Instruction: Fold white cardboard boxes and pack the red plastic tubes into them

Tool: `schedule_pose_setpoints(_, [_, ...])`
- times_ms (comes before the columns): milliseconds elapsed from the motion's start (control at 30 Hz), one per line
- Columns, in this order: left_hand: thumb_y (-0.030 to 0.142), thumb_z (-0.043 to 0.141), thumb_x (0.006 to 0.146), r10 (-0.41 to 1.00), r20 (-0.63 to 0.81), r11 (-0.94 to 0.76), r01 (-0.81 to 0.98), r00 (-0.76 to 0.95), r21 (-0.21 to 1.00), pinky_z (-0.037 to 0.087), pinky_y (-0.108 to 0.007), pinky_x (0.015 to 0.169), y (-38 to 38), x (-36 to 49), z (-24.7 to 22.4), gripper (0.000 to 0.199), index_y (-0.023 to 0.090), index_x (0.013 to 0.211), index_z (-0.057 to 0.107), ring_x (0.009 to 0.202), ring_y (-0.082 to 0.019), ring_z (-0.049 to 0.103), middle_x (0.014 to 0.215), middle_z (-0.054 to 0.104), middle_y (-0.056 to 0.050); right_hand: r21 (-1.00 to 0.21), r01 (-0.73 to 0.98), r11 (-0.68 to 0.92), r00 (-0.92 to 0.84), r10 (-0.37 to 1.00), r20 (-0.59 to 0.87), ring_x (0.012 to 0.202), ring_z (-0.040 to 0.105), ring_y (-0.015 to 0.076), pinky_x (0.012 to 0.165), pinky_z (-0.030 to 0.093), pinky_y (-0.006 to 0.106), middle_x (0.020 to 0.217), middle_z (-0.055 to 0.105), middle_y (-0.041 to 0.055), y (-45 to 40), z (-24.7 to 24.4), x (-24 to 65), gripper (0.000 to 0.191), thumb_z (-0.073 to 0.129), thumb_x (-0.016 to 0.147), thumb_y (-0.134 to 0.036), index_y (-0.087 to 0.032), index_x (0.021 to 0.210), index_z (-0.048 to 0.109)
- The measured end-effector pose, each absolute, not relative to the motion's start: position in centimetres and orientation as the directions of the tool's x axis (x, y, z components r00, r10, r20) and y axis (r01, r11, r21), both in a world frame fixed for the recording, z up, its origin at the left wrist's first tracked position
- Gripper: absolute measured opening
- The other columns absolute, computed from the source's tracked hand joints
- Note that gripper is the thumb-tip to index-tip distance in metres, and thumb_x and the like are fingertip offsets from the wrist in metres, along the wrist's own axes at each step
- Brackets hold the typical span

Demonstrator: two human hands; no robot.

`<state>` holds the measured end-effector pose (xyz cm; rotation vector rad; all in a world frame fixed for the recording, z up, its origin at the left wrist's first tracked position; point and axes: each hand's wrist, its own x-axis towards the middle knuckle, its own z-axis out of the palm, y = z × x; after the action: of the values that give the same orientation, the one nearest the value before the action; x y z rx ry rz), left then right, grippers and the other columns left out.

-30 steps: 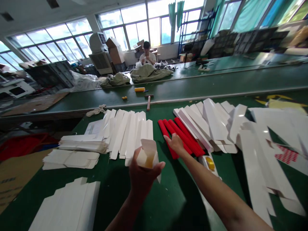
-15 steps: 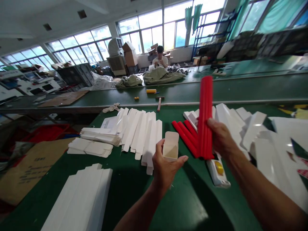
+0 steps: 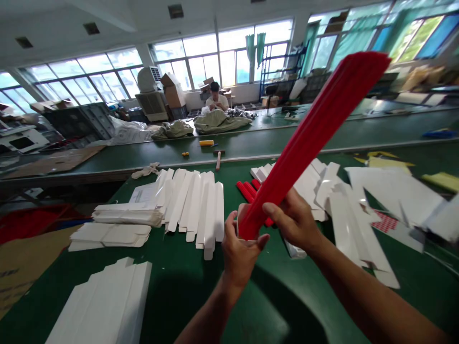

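"Tabletop first: what does the smooth green table [image 3: 172, 296] carry?"

"Long white cardboard pieces: a stepped stack [image 3: 107, 301] by the surface's left edge, nearest the person; a glossy jumble [image 3: 344, 229] towards the right edge; a row [image 3: 193, 200] near the far edge, left of centre."

"And the big red thing?"

"That long, grooved red bundle [image 3: 308, 138], material unclear, tilts above the surface. The right hand [image 3: 296, 220] pinches it between thumb and fingers; the left hand [image 3: 240, 253] curls round a narrow white cardboard box [image 3: 242, 209], thumb out to the side."

"How far along?"

"Barely begun on this one, I judge: the bundle's lower end is at the box's mouth, most of its length outside. Its depth inside I can't tell."

"What's left?"

"Several grooved red lengths [image 3: 245, 192] lie beyond the hands, towards the far edge."
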<state>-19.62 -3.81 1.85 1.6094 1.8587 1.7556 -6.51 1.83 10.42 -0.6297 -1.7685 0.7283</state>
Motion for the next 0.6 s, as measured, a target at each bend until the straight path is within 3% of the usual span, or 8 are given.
schedule_pose_setpoints(267, [0.059,0.07,0.075,0.621,0.723,-0.311,0.752,-0.303,0.582,0.06,-0.039,0.07,-4.9,-19.0,1.1,0.075,0.011,0.127,0.045,0.088,-0.031,0.073,0.103,0.07,-0.019,-0.555,0.308,0.772,-0.39,0.635,0.667,0.077,0.057,0.0192,0.07,0.048,0.033,0.091,0.062,0.0067,-0.1,13.9,-7.2,0.032,0.064,0.086,-0.042,-0.016,0.104,0.058])
schedule_pose_setpoints(433, [0.055,0.068,0.078,0.672,0.658,-0.282,0.704,-0.34,0.652,0.058,-0.033,0.054,-4.9,-19.4,1.1,0.07,0.013,0.128,0.044,0.072,-0.026,0.073,0.097,0.071,-0.015,-0.592,0.35,0.726,-0.342,0.688,0.64,0.071,0.054,0.0177,0.067,0.047,0.033,0.087,0.061,0.006,-0.8,13.3,-7.6,0.027,0.061,0.088,-0.041,-0.016,0.099,0.056])
schedule_pose_setpoints(533, [0.053,0.07,0.077,0.645,0.698,-0.325,0.715,-0.312,0.619,0.059,-0.035,0.062,-5.0,-19.4,0.6,0.067,0.012,0.125,0.046,0.08,-0.027,0.073,0.097,0.07,-0.016,-0.55,0.369,0.75,-0.471,0.661,0.585,0.076,0.054,0.0195,0.07,0.048,0.035,0.085,0.057,0.006,-1.0,13.2,-7.7,0.02,0.062,0.086,-0.036,-0.017,0.087,0.056])
schedule_pose_setpoints(600, [0.051,0.071,0.077,0.597,0.752,-0.368,0.737,-0.281,0.567,0.06,-0.039,0.071,-5.0,-19.2,0.3,0.066,0.01,0.123,0.047,0.09,-0.03,0.071,0.1,0.068,-0.018,-0.513,0.376,0.772,-0.504,0.635,0.586,0.09,0.054,0.023,0.08,0.049,0.039,0.095,0.057,0.0093,-1.1,13.0,-7.7,0.018,0.065,0.084,-0.032,-0.016,0.091,0.058])
